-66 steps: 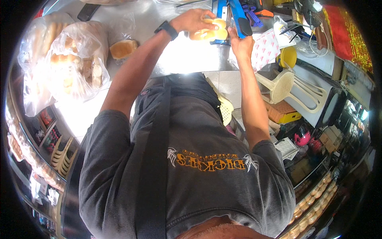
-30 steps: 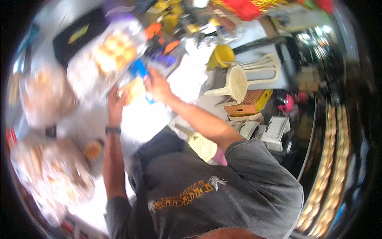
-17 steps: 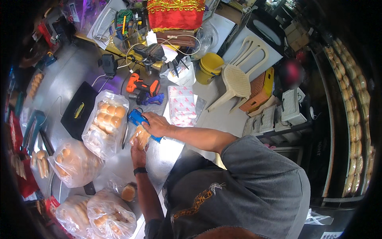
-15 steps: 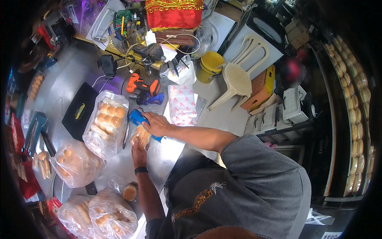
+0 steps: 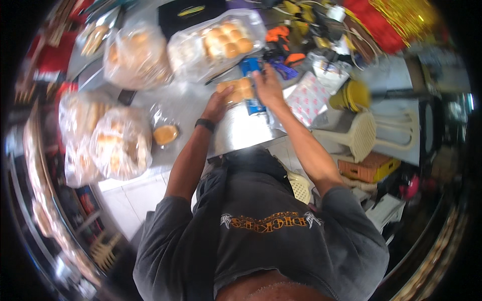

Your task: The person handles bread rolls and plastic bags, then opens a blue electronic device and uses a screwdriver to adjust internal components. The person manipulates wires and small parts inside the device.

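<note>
A small pack of golden bread rolls lies over the metal table, with my left hand closed on its left end. A dark band circles that wrist. Beside the rolls' right end stands a narrow blue device, whose exact kind I cannot make out. My right hand is at this device, its fingers bent at the edge of the rolls. What they pinch is hidden and slightly blurred. Just beyond the hands is a large clear bag of rolls.
Bulging bread bags stand at the left, near a bagged bun. An orange and black power drill and a pink-patterned white packet lie to the right. Past the table edge are a yellow bucket and a cream plastic chair.
My view has turned, so the table now lies across the top and both forearms reach up from below. The rolls now show more fully between my hands, beside the blue device.
</note>
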{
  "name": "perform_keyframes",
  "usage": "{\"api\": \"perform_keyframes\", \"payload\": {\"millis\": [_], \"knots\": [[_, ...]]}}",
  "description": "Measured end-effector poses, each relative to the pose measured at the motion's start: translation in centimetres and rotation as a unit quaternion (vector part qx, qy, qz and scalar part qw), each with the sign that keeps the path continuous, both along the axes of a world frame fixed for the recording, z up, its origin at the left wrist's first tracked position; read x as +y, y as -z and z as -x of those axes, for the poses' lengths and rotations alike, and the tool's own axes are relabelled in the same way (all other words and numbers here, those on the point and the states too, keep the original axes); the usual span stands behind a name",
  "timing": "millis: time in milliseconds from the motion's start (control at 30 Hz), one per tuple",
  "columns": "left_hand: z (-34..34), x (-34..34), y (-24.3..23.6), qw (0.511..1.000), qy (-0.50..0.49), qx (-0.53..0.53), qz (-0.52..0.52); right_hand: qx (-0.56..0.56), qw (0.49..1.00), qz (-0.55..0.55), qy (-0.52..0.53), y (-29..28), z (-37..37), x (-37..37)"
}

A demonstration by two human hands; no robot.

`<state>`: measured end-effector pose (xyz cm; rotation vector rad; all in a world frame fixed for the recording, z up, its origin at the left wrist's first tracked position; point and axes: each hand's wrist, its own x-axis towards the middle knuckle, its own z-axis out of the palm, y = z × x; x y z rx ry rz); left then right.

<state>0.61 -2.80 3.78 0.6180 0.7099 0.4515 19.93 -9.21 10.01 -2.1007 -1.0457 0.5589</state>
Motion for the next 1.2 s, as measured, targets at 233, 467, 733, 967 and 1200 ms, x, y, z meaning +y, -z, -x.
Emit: {"api": "perform_keyframes", "payload": {"millis": [233,467,733,967,1200], "knots": [[3.6,-4.4,-9.3,0.994,-0.073,-0.086,0.009,-0.186,0.922,-0.150,-0.304,-15.0,2.6,-5.1],[2.4,-1.2,-17.9,0.868,-0.199,0.077,-0.449,-0.080,0.948,-0.127,-0.281,-16.7,2.2,-2.3],[4.3,9.4,-12.9,0.822,-0.215,0.220,-0.480,-0.332,0.898,-0.036,-0.287,-18.6,1.1,7.4],[7.4,8.4,-18.7,0.911,-0.164,-0.021,-0.377,-0.310,0.916,0.035,-0.252,-11.2,8.1,16.2],[7.7,6.6,-19.5,0.934,-0.109,-0.060,-0.335,-0.297,0.903,0.013,-0.310,-9.6,7.8,15.2]]}}
